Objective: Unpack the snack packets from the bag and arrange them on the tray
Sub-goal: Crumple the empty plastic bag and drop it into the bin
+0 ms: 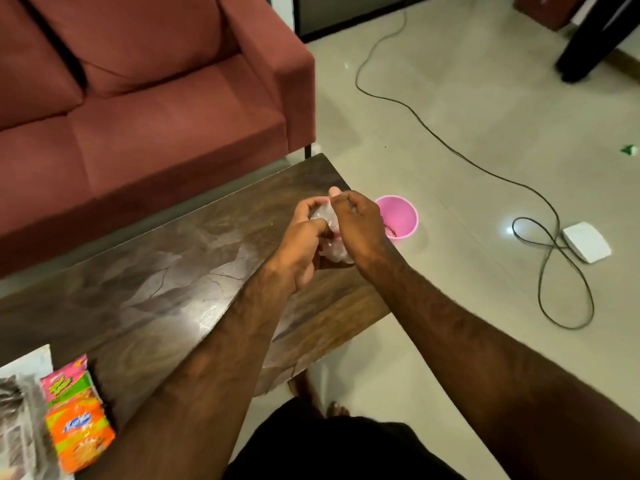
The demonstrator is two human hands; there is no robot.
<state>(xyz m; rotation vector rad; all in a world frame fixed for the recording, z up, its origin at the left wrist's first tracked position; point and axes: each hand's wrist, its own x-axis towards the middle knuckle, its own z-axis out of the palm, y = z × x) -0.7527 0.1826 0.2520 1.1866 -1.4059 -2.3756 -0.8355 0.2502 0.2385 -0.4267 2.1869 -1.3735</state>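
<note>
Crumpled clear bag (340, 253) over wooden table (156, 271)

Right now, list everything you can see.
Sofa: one, maroon, behind the table.
Table: one, dark wood, centre.
Snack packets: two, pink-green and orange, table's near-left corner.
Clear packet: one, dark contents, left of them.
Tray edge: one, white, behind the packets.
Bin: one, pink, floor past the table's far end.
Cable: one, black, looping across floor.
Box: one, white, floor, beside the cable's loop.
Scrap: one, green, floor far right.
Plastic bag: one, clear, crumpled, between both hands.
Hands: left hand and right hand, both gripping the bag above the table.
</note>
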